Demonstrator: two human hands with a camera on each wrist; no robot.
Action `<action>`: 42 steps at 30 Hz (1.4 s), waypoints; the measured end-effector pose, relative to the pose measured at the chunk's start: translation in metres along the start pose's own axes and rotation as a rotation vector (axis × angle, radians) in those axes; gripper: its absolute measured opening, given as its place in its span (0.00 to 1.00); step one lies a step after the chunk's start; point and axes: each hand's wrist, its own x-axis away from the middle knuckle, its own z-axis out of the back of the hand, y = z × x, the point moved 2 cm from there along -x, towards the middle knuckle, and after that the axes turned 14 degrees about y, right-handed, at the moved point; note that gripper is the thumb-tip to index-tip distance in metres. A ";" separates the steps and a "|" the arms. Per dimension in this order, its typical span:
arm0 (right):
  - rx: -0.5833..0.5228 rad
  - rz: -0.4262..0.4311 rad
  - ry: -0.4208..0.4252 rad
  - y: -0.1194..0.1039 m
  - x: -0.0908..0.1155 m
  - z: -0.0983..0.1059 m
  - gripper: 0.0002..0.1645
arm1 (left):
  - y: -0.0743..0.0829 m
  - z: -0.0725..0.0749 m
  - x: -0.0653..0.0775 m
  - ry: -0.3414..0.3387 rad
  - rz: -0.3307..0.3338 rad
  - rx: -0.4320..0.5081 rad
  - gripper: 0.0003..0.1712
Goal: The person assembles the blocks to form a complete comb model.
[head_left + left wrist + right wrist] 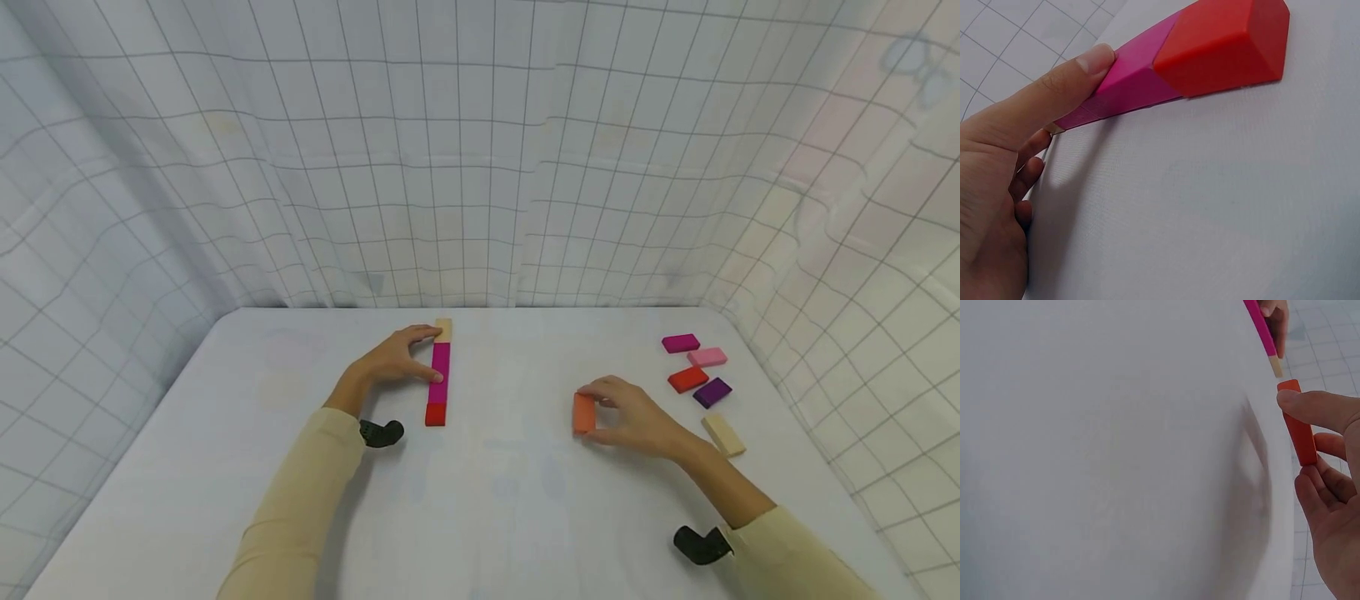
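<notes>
In the head view, a straight row of blocks lies left of the table's middle: cream (445, 325) at the far end, a magenta stretch (441, 357) between, red (436, 415) nearest me. My left hand (392, 357) touches the row from the left, thumb on the magenta part and a fingertip at the cream block, fingers spread apart. The left wrist view shows that thumb lying against the magenta side; the other fingers are partly hidden. My right hand (636, 418) pinches an orange block (583, 414) by its ends, apart from the row. In the right wrist view this orange block (1300, 434) appears raised.
Loose blocks lie at the table's right: magenta (681, 342), pink (707, 357), red (688, 380), purple (712, 392) and cream (723, 435), the cream one close to my right wrist. A white grid-patterned curtain (465, 183) surrounds the back and sides of the white table (495, 517).
</notes>
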 end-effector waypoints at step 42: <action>-0.061 0.163 -0.171 -0.083 -0.055 -0.095 0.37 | -0.002 -0.003 -0.001 -0.001 0.018 -0.038 0.56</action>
